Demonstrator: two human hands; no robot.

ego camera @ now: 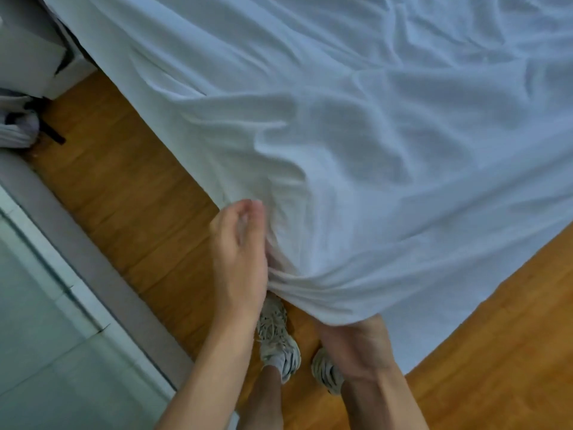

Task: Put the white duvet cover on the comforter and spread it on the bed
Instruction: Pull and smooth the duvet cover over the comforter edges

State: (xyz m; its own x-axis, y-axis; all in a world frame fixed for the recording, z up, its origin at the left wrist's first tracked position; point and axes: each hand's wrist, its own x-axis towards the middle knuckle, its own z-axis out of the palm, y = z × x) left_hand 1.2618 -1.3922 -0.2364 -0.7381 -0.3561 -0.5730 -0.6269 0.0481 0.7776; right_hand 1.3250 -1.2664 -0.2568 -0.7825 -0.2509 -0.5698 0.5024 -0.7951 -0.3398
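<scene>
Hands, left hand (238, 259) and right hand (356, 339), pinch the duvet cover (356, 181) at the bed's corner; uneven tugging could bunch the comforter inside.

White duvet cover (356, 135), rumpled all over in soft folds and creases, spread across the bed from 12 to 3 o'clock. Near corner drooping past the bed's edge toward the wooden floor (124, 197) at 6 o'clock, bunched into tight gathers there. Left edge running diagonally from 11 o'clock down to centre. Comforter not separately visible.
</scene>
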